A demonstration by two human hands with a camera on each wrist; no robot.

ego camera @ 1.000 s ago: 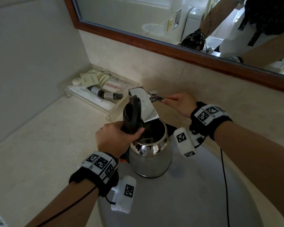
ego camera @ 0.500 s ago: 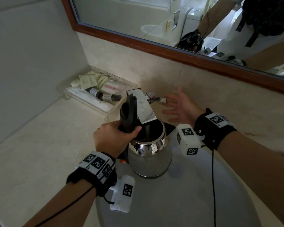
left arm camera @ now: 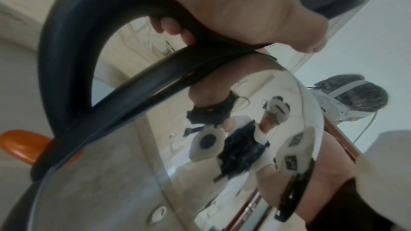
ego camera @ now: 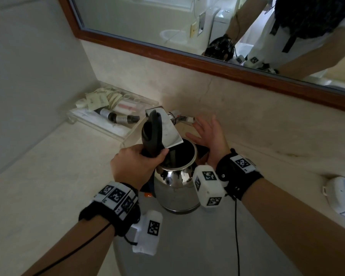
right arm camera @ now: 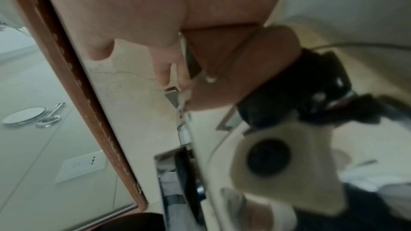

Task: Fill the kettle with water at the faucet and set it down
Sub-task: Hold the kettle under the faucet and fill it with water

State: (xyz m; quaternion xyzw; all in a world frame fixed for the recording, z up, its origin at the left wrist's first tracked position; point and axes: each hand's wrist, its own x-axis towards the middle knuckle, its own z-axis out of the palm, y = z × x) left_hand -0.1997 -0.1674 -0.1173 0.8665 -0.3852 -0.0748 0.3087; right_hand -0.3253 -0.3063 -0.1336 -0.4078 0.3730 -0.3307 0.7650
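One kettle [ego camera: 176, 188], stainless steel with its lid standing open, is sitting upright in the grey sink basin [ego camera: 197, 248], at the basin's back edge directly under the flat chrome faucet spout [ego camera: 168, 130]. The left hand [ego camera: 134, 168] is gripping the kettle's black handle [ego camera: 152, 134] — fingers wrapped fully round it, thumb across the top; in the left wrist view the fingertips [left arm camera: 171, 27] are showing curled through the handle loop. The kettle body is hanging below and to the right of that grip. The right hand [ego camera: 211, 136] is hovering just behind the kettle's rim with fingers spread and straight, holding nothing; its fingertips are lying near the faucet lever [ego camera: 184, 118], and contact cannot be confirmed. One clear tray [ego camera: 116, 128] of toiletries is sitting at the worktop's back left corner — two dark bottles [ego camera: 118, 117] are lying in it. One white power strip [ego camera: 342, 196] is lying at the worktop's right edge.
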